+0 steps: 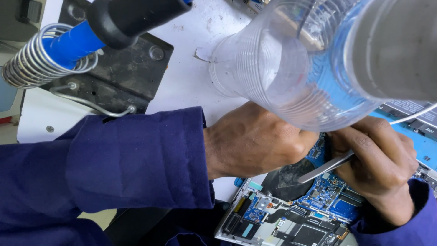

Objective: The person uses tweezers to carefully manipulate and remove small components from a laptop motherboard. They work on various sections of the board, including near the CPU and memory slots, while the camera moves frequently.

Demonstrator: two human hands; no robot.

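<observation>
My left hand (255, 141) comes in from the left in a dark blue sleeve and rests curled on an opened electronic device (255, 223). Its fingertips are tucked out of sight near the blue circuit board (327, 193). My right hand (378, 166) is just to the right and grips metal tweezers (325, 167). The tweezers' tips point left, over a dark patch on the board, close to my left hand's knuckles. A clear plastic container (282, 68), very near the camera, hides the space above both hands.
A blue-handled soldering iron (73, 43) sits in a wire coil holder (27, 64) on a black base (123, 73) at the upper left. The white tabletop (191, 68) lies between it and the container. A thin white cable (409, 116) runs past the right edge.
</observation>
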